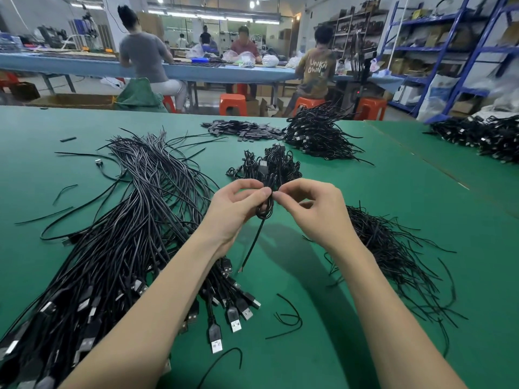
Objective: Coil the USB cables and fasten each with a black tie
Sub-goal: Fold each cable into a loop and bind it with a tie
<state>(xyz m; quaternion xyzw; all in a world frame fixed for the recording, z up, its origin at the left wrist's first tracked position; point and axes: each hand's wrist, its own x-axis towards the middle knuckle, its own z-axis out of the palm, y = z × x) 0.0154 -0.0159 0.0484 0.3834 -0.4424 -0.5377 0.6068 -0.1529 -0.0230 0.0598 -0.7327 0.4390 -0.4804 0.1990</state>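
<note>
Hands meet above the middle of the green table (365, 209), working one coiled USB cable (265, 210) between them. The left hand (236, 209) has its fingers curled, thumb and forefinger pinching the top of the coil, and the right hand (311, 209) pinches the same spot from the other side with thumb and forefinger, its other fingers loosely bent. Whether a black tie sits under the fingertips cannot be told. The coil hangs as a small loop below the pinch, clear of the table, and one straight tail of the cable runs down and toward the camera. Left of the hands lies a long sheaf of uncoiled USB cables (134, 228), their plugs fanned out near the left forearm. Just beyond the hands sits a small heap of coiled cables (269, 164), and farther back a larger heap (317, 133) beside a scatter of flat black pieces (241, 130). Right of the right hand lies a pile of thin black ties (393, 248), with a few loose ties (289, 318) on the cloth between the forearms. Across the aisle, people sit on orange stools (233, 103) at a long blue bench (84, 66).
</note>
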